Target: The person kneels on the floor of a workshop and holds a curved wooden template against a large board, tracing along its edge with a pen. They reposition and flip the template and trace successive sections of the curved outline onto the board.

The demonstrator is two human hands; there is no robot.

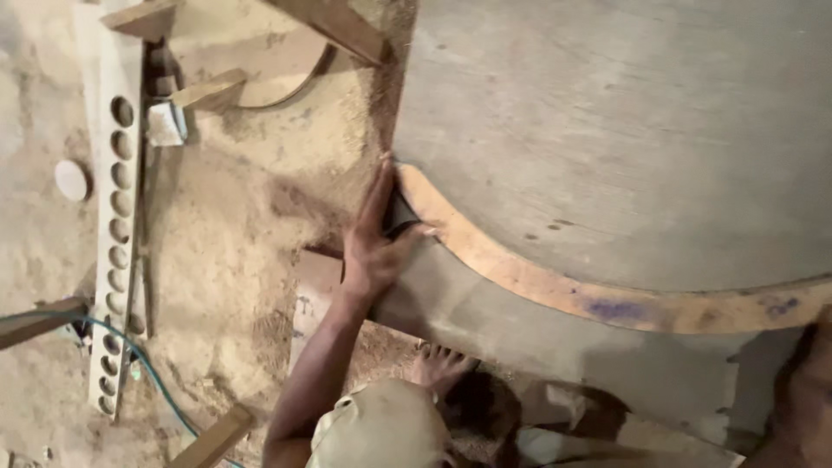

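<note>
My left hand point(374, 251) lies spread and flat on the end of the curved wooden strip point(555, 290). The strip runs away rightward toward my right hand point(802, 394), whose grip I cannot tell.

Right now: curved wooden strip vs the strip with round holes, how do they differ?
The curved wooden strip bends in an arc along the big panel; the holed strip is straight. The curved one is solid and orange-brown, with the left hand on its end; the holed one is pale, pierced by a row of holes, untouched. Both are long and narrow.
</note>
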